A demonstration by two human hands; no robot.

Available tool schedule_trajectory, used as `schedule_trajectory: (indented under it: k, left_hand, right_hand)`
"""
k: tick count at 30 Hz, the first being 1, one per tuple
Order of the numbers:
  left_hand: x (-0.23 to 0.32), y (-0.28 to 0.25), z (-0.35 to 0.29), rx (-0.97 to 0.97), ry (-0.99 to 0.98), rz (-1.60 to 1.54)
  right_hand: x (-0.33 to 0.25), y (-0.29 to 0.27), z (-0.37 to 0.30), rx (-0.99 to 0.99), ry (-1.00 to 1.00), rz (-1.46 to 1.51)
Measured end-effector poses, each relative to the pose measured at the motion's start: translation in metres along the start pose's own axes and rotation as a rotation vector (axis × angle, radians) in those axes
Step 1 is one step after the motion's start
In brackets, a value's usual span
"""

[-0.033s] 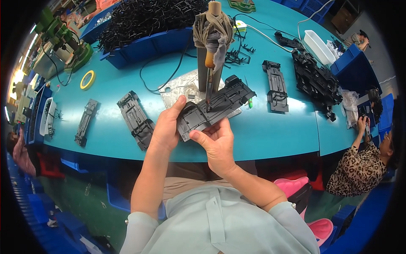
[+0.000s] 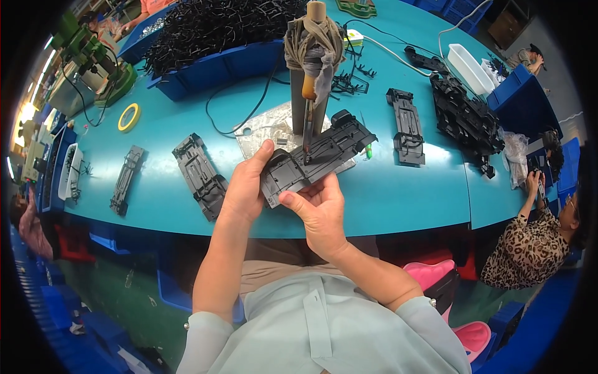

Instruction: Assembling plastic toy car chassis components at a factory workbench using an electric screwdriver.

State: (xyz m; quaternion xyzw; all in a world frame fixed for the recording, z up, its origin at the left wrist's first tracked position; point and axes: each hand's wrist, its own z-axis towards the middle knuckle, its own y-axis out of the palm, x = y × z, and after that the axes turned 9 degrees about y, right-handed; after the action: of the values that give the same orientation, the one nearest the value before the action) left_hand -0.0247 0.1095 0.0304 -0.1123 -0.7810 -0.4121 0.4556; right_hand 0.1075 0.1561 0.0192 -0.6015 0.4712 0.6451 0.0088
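A black plastic toy-car chassis (image 2: 296,168) is held tilted in both hands, its far right end raised. My left hand (image 2: 248,184) grips its near left end, thumb on top. From below and in front, my right hand (image 2: 321,212) supports the near edge with the thumb against it; some fingers are hidden underneath. The thin tip of a soldering iron (image 2: 308,118) comes down onto the middle of the chassis; whether it touches cannot be made out. That iron is fixed to an upright post (image 2: 299,115) wrapped in cloth (image 2: 313,47), on a metal base plate (image 2: 265,132).
More chassis lie on the teal table (image 2: 165,124): one (image 2: 200,177) left, one (image 2: 406,128) right, and a pile (image 2: 464,115) farther right. A blue bin (image 2: 205,78) heaped with thin black parts stands behind, near yellow tape (image 2: 129,117) and a green press (image 2: 93,56). A co-worker (image 2: 529,249) sits at right.
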Motion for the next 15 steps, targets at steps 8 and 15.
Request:
schedule_trajectory:
  k: [8,15]
  left_hand:
    - [-0.004,-0.003,0.0,-0.077,0.095,0.022]
    - [-0.016,-0.001,0.001,-0.076,0.112,0.064]
  right_hand:
    - [0.0,-0.012,0.0,-0.034,0.03,-0.024]
    - [0.005,-0.021,-0.005,0.087,0.013,0.027]
